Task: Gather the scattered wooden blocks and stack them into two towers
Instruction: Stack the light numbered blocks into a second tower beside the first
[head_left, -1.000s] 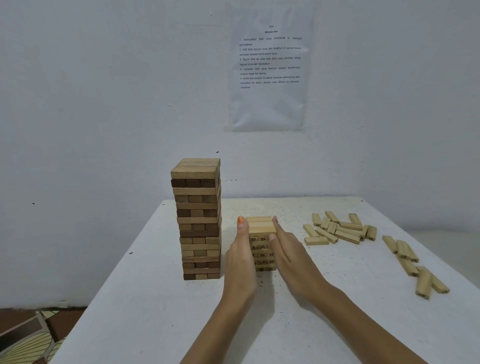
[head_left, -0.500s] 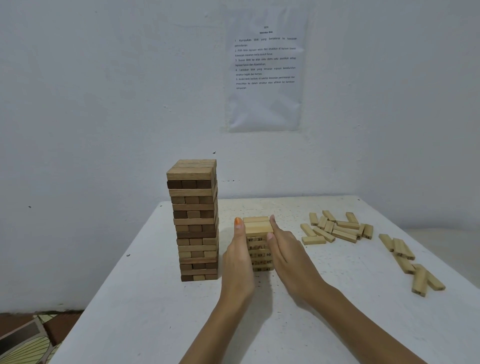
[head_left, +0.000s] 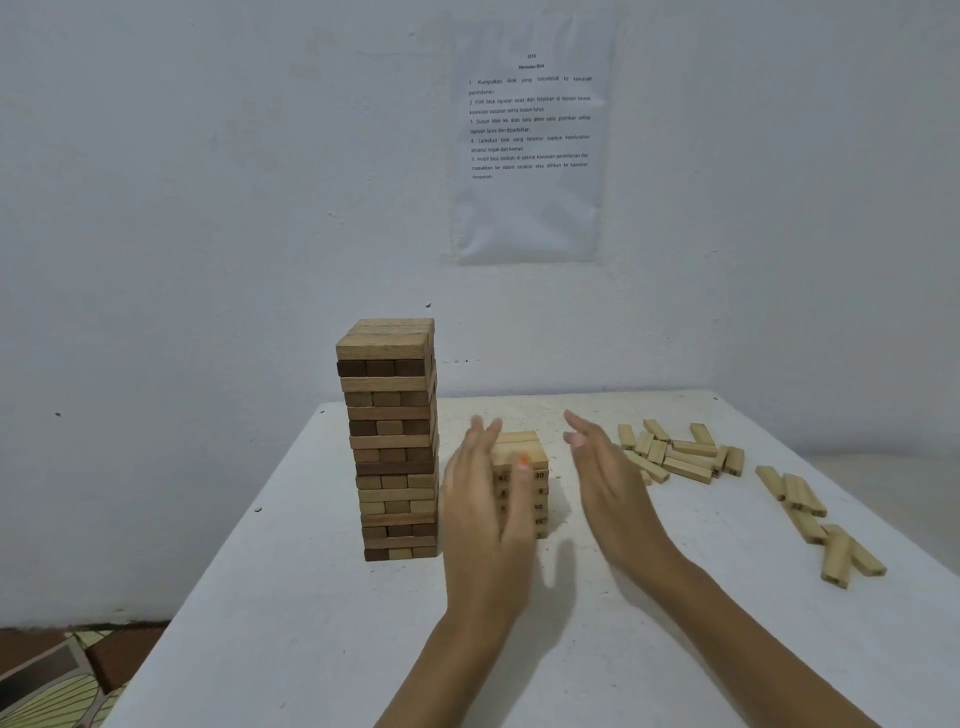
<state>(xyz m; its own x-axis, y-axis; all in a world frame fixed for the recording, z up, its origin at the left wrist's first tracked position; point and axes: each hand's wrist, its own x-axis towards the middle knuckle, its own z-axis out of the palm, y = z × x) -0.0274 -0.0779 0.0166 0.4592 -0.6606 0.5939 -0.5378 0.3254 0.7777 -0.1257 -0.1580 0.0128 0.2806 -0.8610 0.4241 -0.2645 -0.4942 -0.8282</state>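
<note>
One tall tower (head_left: 392, 441) of mixed dark and pale blocks stands left of centre on the white table (head_left: 311, 623). It looks finished, with its layers a little uneven. Just beside it on the right is the short tower (head_left: 524, 467) of pale numbered blocks, only a few layers high. The left hand (head_left: 488, 519) is flat, fingers straight, holding nothing, in front of the short tower's left side. It is blurred, so contact cannot be told, and it sits in the narrow gap between the two towers. The right hand (head_left: 608, 483) is likewise flat and empty, apart from the short tower on its right. Main risk, as I judge it: the back of the left hand or its wrist brushes the tall tower, which is slender and would likely go over from a sideways knock, perhaps taking the short one with it. Second risk: a hard pat skews the short tower's top layers, so further blocks seat badly. Supplies: a loose heap of blocks (head_left: 675, 452) near the right hand, and a strewn row (head_left: 810, 514) farther right, close to the table's edge, where a sweeping grab might push one off. Nothing stands between the right hand and the heap. For the left hand the short tower is in the way. A printed sheet (head_left: 530, 140) hangs on the wall behind.
</note>
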